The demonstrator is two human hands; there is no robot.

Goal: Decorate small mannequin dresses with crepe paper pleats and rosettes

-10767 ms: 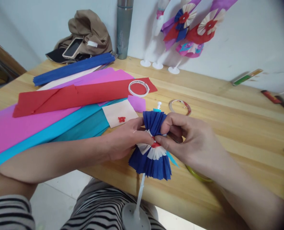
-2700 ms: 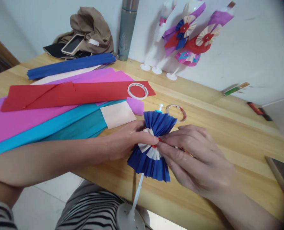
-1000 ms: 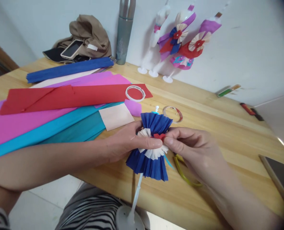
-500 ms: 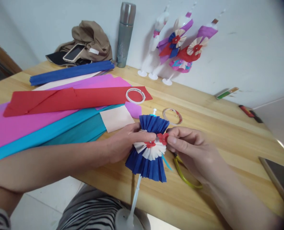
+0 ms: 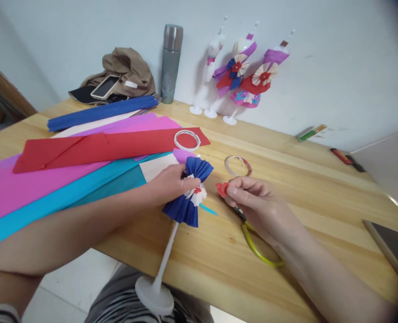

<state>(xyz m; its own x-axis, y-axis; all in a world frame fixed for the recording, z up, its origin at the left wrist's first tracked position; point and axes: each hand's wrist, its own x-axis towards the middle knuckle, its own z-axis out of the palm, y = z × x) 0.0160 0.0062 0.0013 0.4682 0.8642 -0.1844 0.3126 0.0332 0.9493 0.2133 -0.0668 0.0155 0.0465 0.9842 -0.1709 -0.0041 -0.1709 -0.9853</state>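
Observation:
My left hand (image 5: 172,181) is closed around a small stand wrapped in pleated blue paper (image 5: 183,210). A white paper rosette with a small red flower at its centre (image 5: 198,190) sits at the middle of the blue pleats, partly under my thumb. The white stem and round base (image 5: 154,294) tilt down over my lap. To the right, my right hand (image 5: 251,193) pinches a small red paper flower (image 5: 222,189) between thumb and fingertips, apart from the rosette. Yellow-handled scissors (image 5: 257,251) lie on the table below that hand.
Crepe paper sheets, red (image 5: 118,146), pink and teal, spread across the left. A tape roll (image 5: 187,140) lies on the red sheet, another tape roll (image 5: 238,166) on the wood. Decorated stands (image 5: 235,74) and a bottle (image 5: 171,65) line the wall. A phone (image 5: 390,246) lies at right.
My left hand has moved left with the blue-paper stand, turning it. My right hand, still pinching the red flower, has come away from the rosette, leaving a gap.

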